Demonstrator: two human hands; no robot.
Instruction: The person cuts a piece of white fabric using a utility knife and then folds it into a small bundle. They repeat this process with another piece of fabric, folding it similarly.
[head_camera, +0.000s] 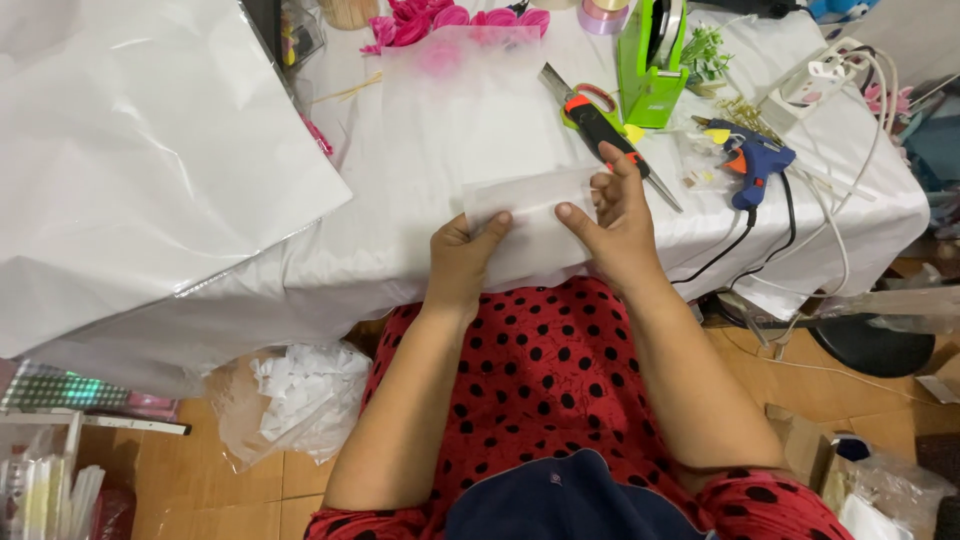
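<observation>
Both my hands hold a small folded piece of translucent white paper (530, 215) at the near edge of the white-covered table (400, 240). My left hand (462, 262) pinches its lower left side, thumb on top. On the sheet's right edge sits my right hand (618, 225), thumb pressing down and fingers curled around the edge. A larger translucent white sheet (470, 110) lies flat on the table just beyond.
Orange-handled scissors (600, 125), a green tape dispenser (650, 65), a blue glue gun (752, 165) with its black cord, a white power strip (825, 75) and pink flowers (440, 20) lie further back. A big glossy white sheet (140, 150) covers the left. A bag of paper scraps (295, 395) sits on the floor.
</observation>
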